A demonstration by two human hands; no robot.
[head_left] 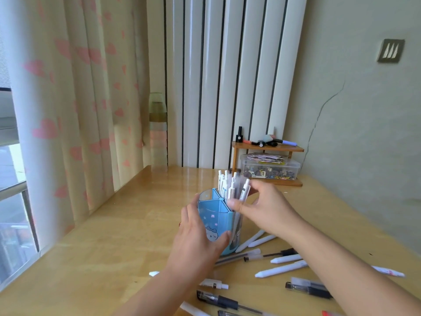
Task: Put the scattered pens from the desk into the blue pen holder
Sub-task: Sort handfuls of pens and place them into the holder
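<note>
Your left hand [200, 236] grips the blue plastic pen holder [216, 222] mid-desk; your right hand [262, 206] pinches white pens [237, 190] into it. Next, release, then gather strays near the front edge.

Home bedroom or study corner. Glossy light-wood tabletop [141, 226] sits against a window; cream curtain with pink hearts [75, 99] at 10 o'clock. Small wooden shelf [268, 148] at 1 o'clock holds cosmetics bottles, with a clear plastic box of trinkets [270, 169] under it. Cracked plaster wall [355, 124] at 2 o'clock.
</note>
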